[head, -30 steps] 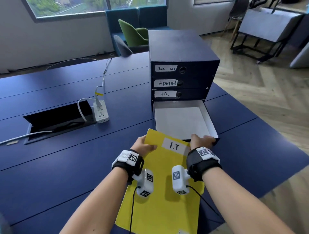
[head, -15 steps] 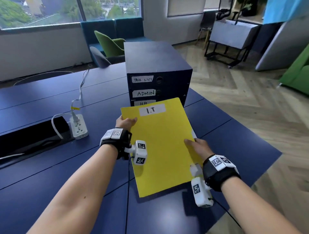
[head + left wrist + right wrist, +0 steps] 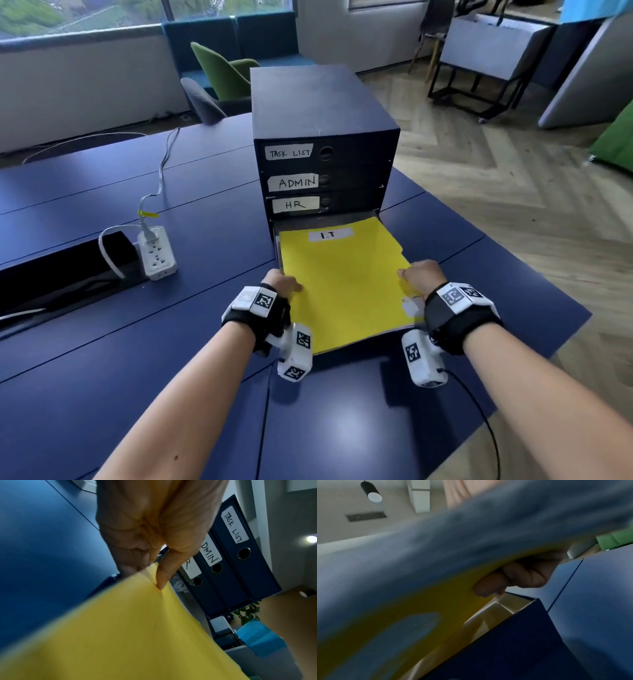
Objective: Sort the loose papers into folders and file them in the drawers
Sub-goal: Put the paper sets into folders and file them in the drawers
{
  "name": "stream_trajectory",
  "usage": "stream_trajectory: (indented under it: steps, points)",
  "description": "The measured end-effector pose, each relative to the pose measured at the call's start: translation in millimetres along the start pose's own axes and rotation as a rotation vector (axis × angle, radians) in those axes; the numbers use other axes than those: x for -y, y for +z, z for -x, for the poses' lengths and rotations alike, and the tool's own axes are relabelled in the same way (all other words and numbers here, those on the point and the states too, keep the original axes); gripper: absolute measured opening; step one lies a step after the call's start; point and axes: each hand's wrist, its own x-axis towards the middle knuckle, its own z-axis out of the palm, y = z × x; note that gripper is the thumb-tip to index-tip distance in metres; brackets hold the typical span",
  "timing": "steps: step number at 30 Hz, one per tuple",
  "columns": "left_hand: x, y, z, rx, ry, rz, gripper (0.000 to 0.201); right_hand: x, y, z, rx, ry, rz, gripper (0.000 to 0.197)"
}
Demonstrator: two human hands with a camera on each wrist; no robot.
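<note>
Right, I'm looking across the blue table [image 3: 144,387], where the dark drawer cabinet [image 3: 322,113] stands with its upper fronts labelled TASK LIST, ADMIN and HR pushed in. Its bottom drawer [image 3: 513,604] is pulled out toward me. The yellow folder [image 3: 342,284], marked I.T at its far end, lies over that open drawer with the far end under the cabinet front and the near end sticking out past the drawer. My left hand [image 3: 282,284] pinches the folder's left edge, thumb on top, fingers curled beneath. My right hand [image 3: 419,275] grips the right edge, fingers curled under it. A white power strip [image 3: 157,253] sits well left of the cabinet.
</note>
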Motion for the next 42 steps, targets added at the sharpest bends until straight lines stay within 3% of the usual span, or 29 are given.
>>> stream_trajectory:
  steps: [2, 6, 8, 11, 14, 16, 18, 21, 23, 26, 29, 34, 38, 40, 42]
  points:
    - [4, -2, 2, 0.037, -0.009, 0.016, 0.012, 4, 2, -6, 0.042, 0.02, 0.083, 0.037]
    - [5, -9, 0, 0.056, -0.001, 0.048, 0.034, 11, 7, -21, 0.078, 0.018, 0.138, 0.034]
    - [2, -10, 2, 0.081, -0.02, 0.045, 0.032, 18, 10, -30, 0.082, 0.006, 0.13, 0.029]
    - [-2, -11, 8, 0.095, -0.066, -0.031, 0.026, 28, 14, -46, 0.062, -0.007, 0.129, 0.007]
    - [-7, -10, 13, 0.184, -0.135, 0.088, 0.057, 39, 20, -63, 0.022, -0.026, 0.097, 0.014]
    - [-11, -8, 17, 0.203, -0.148, 0.095, 0.064, 46, 23, -70, -0.02, -0.031, 0.089, 0.023]
    - [-13, -4, 16, 0.178, -0.122, 0.01, 0.085, 50, 25, -71, -0.026, -0.037, 0.096, 0.012]
    - [-16, 1, 11, 0.135, -0.043, -0.237, 0.118, 48, 25, -73, -0.063, -0.077, 0.143, 0.023]
    - [-17, 4, 6, 0.076, 0.011, -0.467, 0.114, 43, 27, -72, -0.068, -0.104, 0.184, 0.032]
    - [-18, 6, 1, -0.047, 0.077, -0.7, 0.092, 37, 34, -69, 0.01, -0.187, 0.288, 0.04]
    - [-22, 10, -5, -0.057, 0.081, -0.86, 0.085, 34, 41, -65, 0.064, -0.255, 0.454, 0.039]
    - [-23, 19, -9, -0.114, 0.096, -0.985, 0.075, 28, 55, -61, 0.142, -0.337, 0.621, 0.055]
    - [-22, 21, -8, -0.127, 0.123, -1.138, 0.047, 18, 61, -62, 0.209, -0.445, 0.859, 0.042]
    - [-20, 21, -8, -0.105, 0.128, -1.161, 0.043, 14, 62, -61, 0.271, -0.459, 0.94, 0.038]
    - [-20, 19, -9, -0.084, 0.134, -1.158, 0.043, 10, 61, -60, 0.296, -0.463, 0.97, 0.046]
